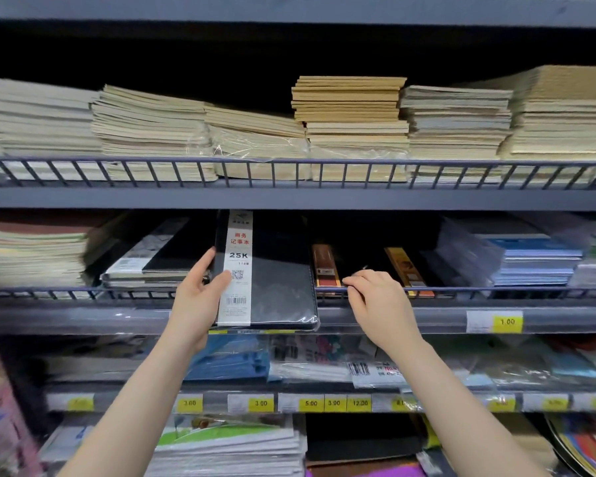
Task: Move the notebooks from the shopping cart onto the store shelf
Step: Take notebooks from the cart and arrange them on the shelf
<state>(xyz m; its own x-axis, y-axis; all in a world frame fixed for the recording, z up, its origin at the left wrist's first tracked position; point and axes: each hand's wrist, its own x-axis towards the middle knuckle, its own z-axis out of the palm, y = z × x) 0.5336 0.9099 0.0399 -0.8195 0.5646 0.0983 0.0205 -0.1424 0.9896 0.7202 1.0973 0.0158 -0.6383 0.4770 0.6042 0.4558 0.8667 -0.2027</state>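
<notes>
A black notebook (276, 270) in clear wrap, with a white label strip reading 25K, is tilted over the wire rail of the middle shelf (427, 290), its far end inside the shelf. My left hand (200, 287) grips its left edge, thumb on the label. My right hand (375, 297) hovers to the right of the notebook at the rail, fingers loosely curled and holding nothing. Flat on the shelf lie black notebooks (159, 259) at left and dark ones with brown and gold bands (327, 266) at right. No shopping cart is in view.
Tall stacks of beige and kraft notebooks (351, 118) fill the upper shelf. Blue-edged wrapped packs (530, 259) sit at the right of the middle shelf, pale stacks (31, 256) at its left. Lower shelves hold wrapped stationery behind yellow price tags (506, 321).
</notes>
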